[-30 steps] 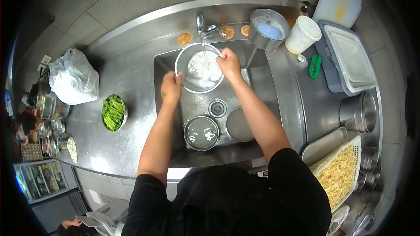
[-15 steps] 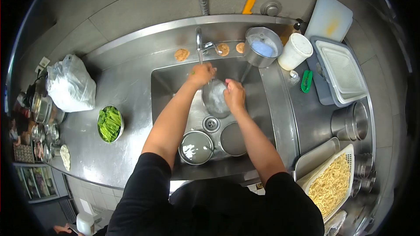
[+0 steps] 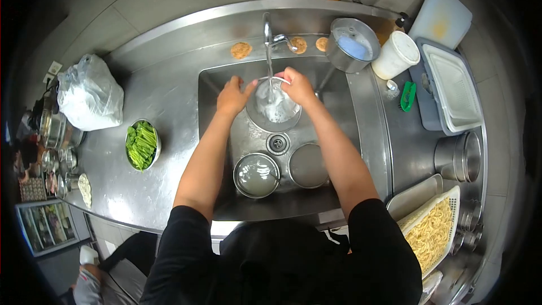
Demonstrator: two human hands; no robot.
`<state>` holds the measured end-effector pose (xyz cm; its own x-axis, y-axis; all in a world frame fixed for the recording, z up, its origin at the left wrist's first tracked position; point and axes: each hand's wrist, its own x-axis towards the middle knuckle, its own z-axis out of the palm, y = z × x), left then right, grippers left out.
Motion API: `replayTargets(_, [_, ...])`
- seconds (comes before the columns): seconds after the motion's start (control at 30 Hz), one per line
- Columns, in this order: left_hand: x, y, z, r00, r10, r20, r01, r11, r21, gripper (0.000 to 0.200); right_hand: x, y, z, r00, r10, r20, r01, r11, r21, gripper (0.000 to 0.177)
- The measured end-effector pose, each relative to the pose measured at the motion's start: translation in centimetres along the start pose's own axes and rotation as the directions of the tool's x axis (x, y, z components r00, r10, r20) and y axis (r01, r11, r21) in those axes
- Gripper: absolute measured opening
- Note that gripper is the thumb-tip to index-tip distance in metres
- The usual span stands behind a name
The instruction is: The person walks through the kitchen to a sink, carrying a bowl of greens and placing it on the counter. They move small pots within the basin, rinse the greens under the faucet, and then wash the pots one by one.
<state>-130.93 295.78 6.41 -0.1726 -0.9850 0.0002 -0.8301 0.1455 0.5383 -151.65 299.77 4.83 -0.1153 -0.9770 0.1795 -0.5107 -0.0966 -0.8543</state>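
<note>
Your right hand (image 3: 297,87) pinches the bowl (image 3: 263,121) by its edge under the tap (image 3: 267,29); your left hand (image 3: 232,97) is beside it, grip unclear. Turn it steadily so water (image 3: 270,66) reaches all round.

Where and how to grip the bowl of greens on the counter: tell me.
Best taken, I judge, by the rim and outer wall of the bowl on its sink side, the left hand coming from the sink. It stands upright with a round exposed edge there, while greens fill the middle and the plastic bag stands beyond.
</note>
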Motion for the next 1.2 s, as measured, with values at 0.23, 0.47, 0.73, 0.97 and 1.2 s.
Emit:
replayTargets(0.23, [-1.8,-3.4,-1.4,0.971,-0.146,0.189,0.190,0.952,-0.240,0.025,2.2,-2.6,1.8,0.989,0.134,0.057,-0.125,0.982,-0.139,0.015])
replayTargets(0.47, [-0.8,-3.1,-3.6,0.944,-0.273,0.183,0.291,0.953,-0.081,0.025,-5.7,-4.8,5.2,0.878,-0.201,0.434,0.324,0.918,-0.231,0.032])
replayTargets(0.73, [-1.6,-4.4,-2.5,0.871,-0.323,0.370,0.470,0.768,-0.434,0.043,-0.9,-2.9,3.5,0.955,0.141,0.263,-0.048,0.943,-0.330,0.030])
replayTargets(0.97, [-5.6,-6.2,-3.5,0.937,-0.273,0.217,0.348,0.762,-0.546,0.041,5.0,-3.3,3.4,0.913,0.240,0.330,-0.084,0.903,-0.422,0.040])
replayTargets(1.2, [-9.7,-8.8,-8.9,0.954,-0.290,-0.072,0.194,0.784,-0.590,0.037,5.4,-2.4,2.4,0.825,0.320,0.466,-0.262,0.947,-0.187,0.046])
